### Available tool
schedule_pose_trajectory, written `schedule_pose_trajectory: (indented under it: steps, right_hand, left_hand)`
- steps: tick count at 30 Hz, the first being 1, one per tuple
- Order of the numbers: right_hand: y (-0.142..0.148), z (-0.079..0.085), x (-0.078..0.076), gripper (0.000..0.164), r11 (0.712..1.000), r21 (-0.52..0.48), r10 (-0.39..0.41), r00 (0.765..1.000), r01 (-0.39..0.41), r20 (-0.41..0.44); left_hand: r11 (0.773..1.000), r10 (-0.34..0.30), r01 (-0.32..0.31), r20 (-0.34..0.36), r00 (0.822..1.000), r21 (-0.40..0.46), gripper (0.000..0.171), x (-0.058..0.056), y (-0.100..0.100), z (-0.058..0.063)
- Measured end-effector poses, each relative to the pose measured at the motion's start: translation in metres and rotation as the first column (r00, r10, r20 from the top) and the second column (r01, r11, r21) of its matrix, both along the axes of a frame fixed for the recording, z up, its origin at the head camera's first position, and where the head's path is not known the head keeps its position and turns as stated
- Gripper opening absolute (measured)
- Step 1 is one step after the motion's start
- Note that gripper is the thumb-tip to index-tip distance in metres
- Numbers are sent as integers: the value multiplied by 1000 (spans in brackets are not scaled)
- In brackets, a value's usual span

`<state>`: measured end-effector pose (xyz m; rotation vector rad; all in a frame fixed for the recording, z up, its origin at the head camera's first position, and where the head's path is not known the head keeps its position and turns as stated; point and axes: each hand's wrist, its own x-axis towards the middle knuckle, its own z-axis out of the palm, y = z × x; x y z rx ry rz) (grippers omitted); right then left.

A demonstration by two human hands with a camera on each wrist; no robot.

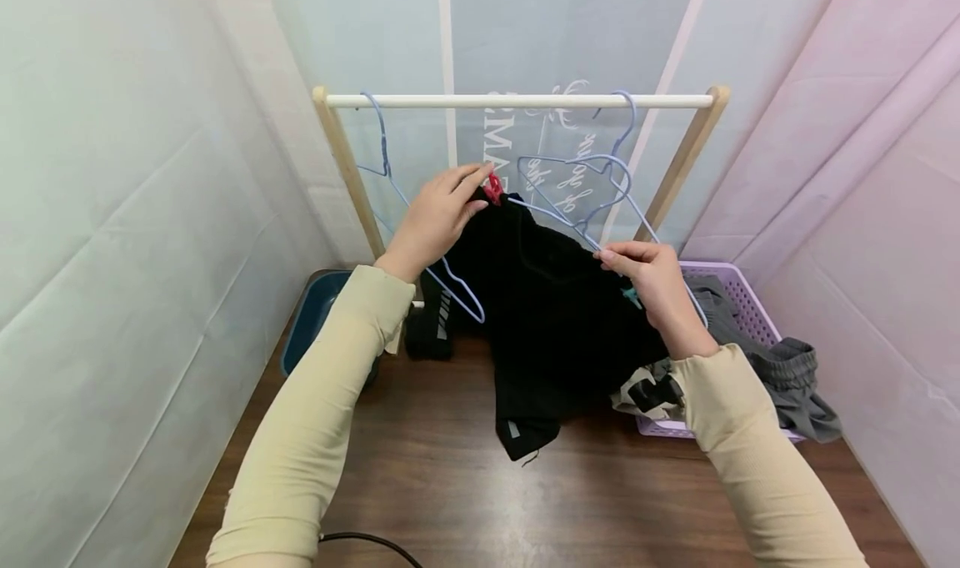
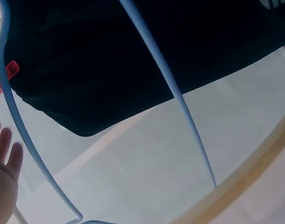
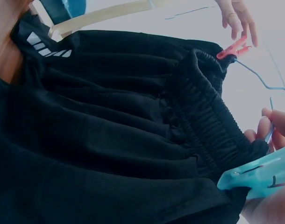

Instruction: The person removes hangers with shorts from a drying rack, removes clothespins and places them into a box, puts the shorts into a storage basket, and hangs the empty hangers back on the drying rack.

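Observation:
Black shorts with an elastic waistband hang from a light-blue hanger. At the left end of the waistband a red clip holds the cloth; a teal clip grips the right end. My left hand is at the red clip, thumb and index finger spread around it, other fingers fairly straight. Whether it touches the clip is hard to tell. With thumb and fingers my right hand pinches the hanger's wire, just above the teal clip.
A rack with a white rail and wooden posts stands ahead. Blue hangers hang from the rail, one overlapping the shorts. Grey clothes lie in a purple basket at right; a dark-blue basin sits at left.

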<state>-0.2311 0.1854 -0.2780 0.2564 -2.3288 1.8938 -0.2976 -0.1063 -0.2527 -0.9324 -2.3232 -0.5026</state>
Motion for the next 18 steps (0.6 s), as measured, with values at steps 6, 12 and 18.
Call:
schedule_pose_trajectory:
  steps: [6, 12, 18]
  right_hand:
    - [9, -9, 0, 28, 1000, 7, 22, 1000, -22, 4]
    - [19, -12, 1, 31, 1000, 22, 21, 1000, -21, -18]
    - [30, -2, 4, 27, 998, -58, 10, 998, -13, -56]
  left_hand:
    - [999, -7, 13, 157, 988, -34, 46, 2, 0, -1]
    - [1000, -6, 11, 228, 974, -22, 44, 3, 6, -1]
    - [999, 13, -4, 269, 963, -35, 45, 2, 18, 6]
